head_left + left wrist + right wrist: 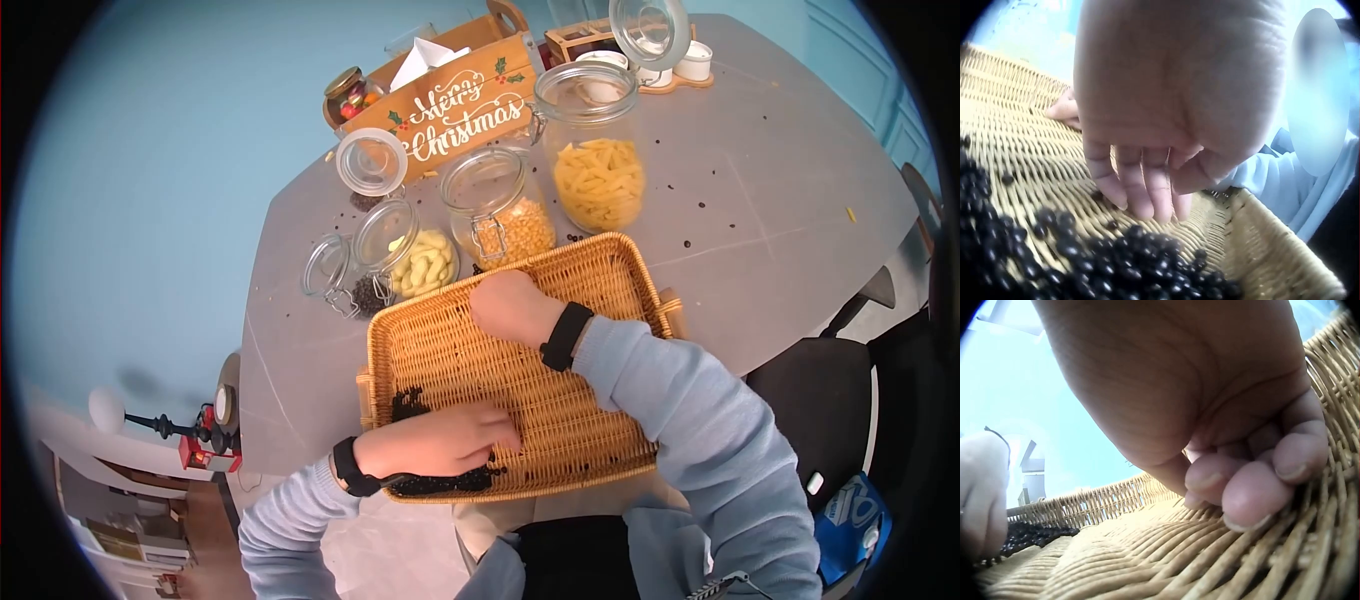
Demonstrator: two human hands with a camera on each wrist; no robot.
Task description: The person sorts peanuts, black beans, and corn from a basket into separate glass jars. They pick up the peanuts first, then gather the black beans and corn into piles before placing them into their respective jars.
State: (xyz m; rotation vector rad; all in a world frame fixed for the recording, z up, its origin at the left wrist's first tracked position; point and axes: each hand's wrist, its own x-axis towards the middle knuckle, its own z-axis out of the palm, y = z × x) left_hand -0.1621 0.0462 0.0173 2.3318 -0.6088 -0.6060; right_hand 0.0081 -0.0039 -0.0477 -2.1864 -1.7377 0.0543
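Note:
A wicker basket (520, 390) holds small black beans (440, 482) heaped along its near left side. Over that side hangs the left hand (440, 440); its extended, slightly bent fingers (1160, 194) point down to the weave beside the beans (1129, 262). At the basket's far wall is the right hand (515, 308). In the right wrist view its fingers (1257, 490) are curled against the wicker (1147, 550), with nothing visible in them; the inside of the curl is partly hidden.
Beyond the basket stand open glass jars of pasta (600, 185), corn kernels (515, 235), pale yellow pieces (425, 265) and dark beans (370, 297). A wooden Christmas box (465, 110) is behind them. Stray beans dot the grey table (770, 200); a chair (810, 390) stands right.

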